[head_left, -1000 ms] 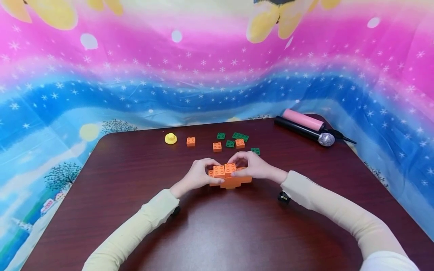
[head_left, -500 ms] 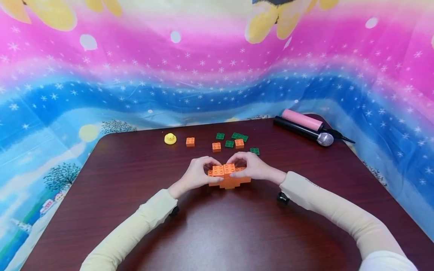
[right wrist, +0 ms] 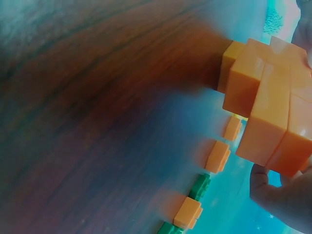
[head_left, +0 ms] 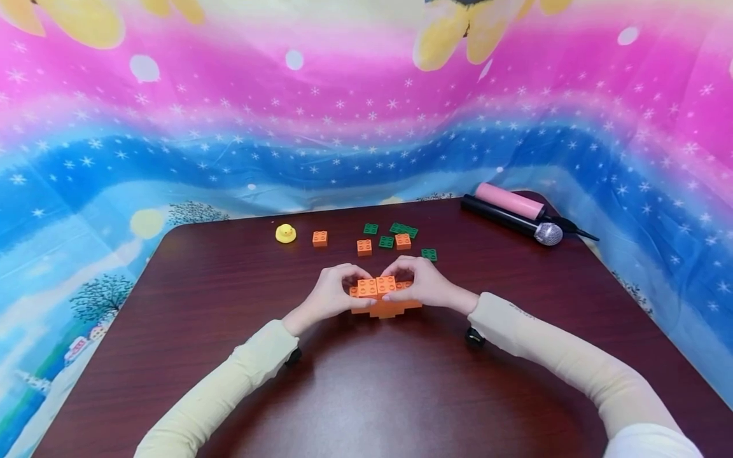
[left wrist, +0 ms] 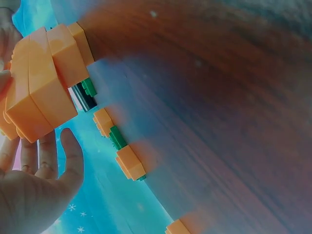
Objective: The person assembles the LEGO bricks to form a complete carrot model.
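Note:
A stepped build of orange toy building blocks (head_left: 386,310) stands on the table between both hands, narrow at the bottom and wider above. Two small square blocks sit side by side on top, a left block (head_left: 367,287) and a right block (head_left: 386,285). My left hand (head_left: 329,292) pinches the left side of the build, thumb on the near face, fingers behind. From the other side my right hand (head_left: 426,284) pinches the right top block, its thumb in front. In the wrist views the build's smooth faces (left wrist: 51,100) show close up; several fingertips are hidden behind it.
Beyond the hands lie loose orange blocks (head_left: 364,247) and several green blocks (head_left: 386,242). A yellow rubber duck (head_left: 286,233) stands to their left. At the back right lie a black microphone (head_left: 509,219) and a pink cylinder (head_left: 509,201). A patterned cloth (head_left: 343,146) hangs behind the table.
Both hands keep their hold on the orange build, with hardly any movement. The whole head view has shifted very slightly.

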